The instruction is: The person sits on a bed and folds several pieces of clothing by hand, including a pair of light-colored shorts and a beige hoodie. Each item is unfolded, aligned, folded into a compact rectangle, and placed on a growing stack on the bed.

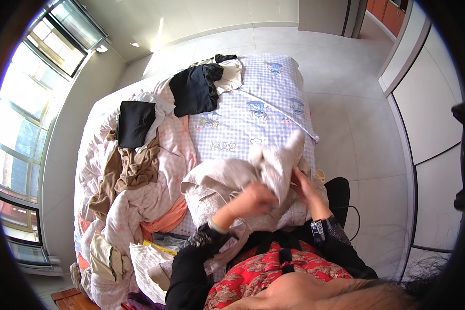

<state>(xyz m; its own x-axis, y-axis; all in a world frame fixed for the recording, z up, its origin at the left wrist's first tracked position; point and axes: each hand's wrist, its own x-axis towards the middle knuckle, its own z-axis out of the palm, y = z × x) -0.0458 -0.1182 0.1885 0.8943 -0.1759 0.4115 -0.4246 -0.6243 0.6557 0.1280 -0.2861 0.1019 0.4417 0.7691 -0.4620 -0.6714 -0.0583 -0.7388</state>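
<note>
A beige knitted garment lies bunched in front of me, one part of it standing up in a fold. My left hand is curled on its near side, blurred by motion, with cloth in the fingers. Against the right side of the same fold rests my right hand; cloth partly hides its fingers, so its grip is unclear. Under and around the garment spreads a pale lace-patterned cloth, close to my lap.
The bed has a blue checked cover with cartoon figures. On it lie folded black garments, a brown knit garment, a pinkish quilt and a folded cream garment. Windows line the left; a wardrobe stands right.
</note>
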